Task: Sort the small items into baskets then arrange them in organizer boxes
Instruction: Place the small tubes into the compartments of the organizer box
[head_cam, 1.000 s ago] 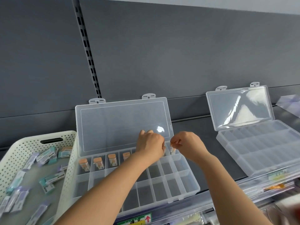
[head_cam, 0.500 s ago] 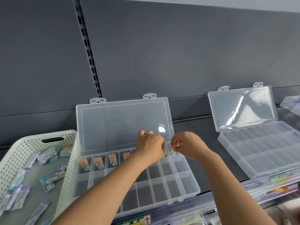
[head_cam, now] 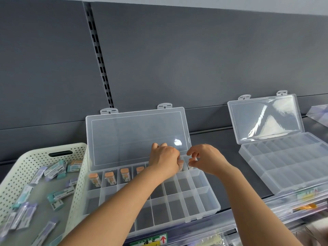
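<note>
Head view: an orange-capped tube stands upright in the back row of the organizer box, right against the left hand, whose grip I cannot tell, nearer than the loosely curled, empty right hand.

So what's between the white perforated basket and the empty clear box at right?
Head view: another open clear organizer box, orange-capped tubes in its back row.

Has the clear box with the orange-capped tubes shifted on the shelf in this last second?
No. The organizer box stays put: its left lid tab still sits just below the slotted wall rail.
</note>
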The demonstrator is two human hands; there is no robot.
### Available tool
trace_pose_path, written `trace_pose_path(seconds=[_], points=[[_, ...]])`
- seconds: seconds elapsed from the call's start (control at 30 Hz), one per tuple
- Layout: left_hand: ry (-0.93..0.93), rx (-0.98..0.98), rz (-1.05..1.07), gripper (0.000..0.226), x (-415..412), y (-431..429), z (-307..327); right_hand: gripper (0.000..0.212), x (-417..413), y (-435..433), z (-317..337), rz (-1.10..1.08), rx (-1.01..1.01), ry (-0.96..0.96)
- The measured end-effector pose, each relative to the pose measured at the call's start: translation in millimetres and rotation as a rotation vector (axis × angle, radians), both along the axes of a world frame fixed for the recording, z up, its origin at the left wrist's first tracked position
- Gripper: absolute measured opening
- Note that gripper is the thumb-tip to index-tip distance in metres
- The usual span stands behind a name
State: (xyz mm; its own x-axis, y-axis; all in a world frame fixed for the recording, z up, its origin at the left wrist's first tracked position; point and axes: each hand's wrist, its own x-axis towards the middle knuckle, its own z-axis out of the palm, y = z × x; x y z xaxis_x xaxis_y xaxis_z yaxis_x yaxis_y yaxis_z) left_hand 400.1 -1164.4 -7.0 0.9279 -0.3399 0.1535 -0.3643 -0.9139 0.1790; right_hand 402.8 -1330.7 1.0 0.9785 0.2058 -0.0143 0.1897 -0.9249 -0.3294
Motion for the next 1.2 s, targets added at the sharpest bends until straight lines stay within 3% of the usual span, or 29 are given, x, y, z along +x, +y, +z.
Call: trace_pose_path(seconds=[0.2, 0.37, 0.57, 0.77, 0.97, 1.1, 1.2], points=[[-0.047, 0.007, -0.005, 0.014, 2, 13, 8, 0.034, 2, 14, 1, -0.025, 0.036, -0.095], [-0.092, -0.063, 0.037, 0.023, 1, 48, 22, 0.034, 5, 51, 6, -0.043, 0.146, -0.244], [-0.178, -0.054, 0.210, 0.024, -17, 124, 34, 0.035, 3, 119, 16, 0.118, 0.173, -0.295], [-0.147, 0.006, 0.436, 0.025, -52, 206, 38, 0.034, -15, 205, 17, 0.380, 0.172, -0.264], [0.113, 0.081, 0.643, 0.036, -84, 272, 28, 0.030, -28, 276, 18, 0.623, 0.075, -0.203], [0.366, 0.159, 0.676, 0.033, -102, 298, 16, 0.028, -31, 312, 16, 0.748, -0.198, -0.182], [0.443, 0.190, 0.647, 0.036, -110, 310, 8, 0.028, -35, 333, 12, 0.807, -0.400, -0.173]])
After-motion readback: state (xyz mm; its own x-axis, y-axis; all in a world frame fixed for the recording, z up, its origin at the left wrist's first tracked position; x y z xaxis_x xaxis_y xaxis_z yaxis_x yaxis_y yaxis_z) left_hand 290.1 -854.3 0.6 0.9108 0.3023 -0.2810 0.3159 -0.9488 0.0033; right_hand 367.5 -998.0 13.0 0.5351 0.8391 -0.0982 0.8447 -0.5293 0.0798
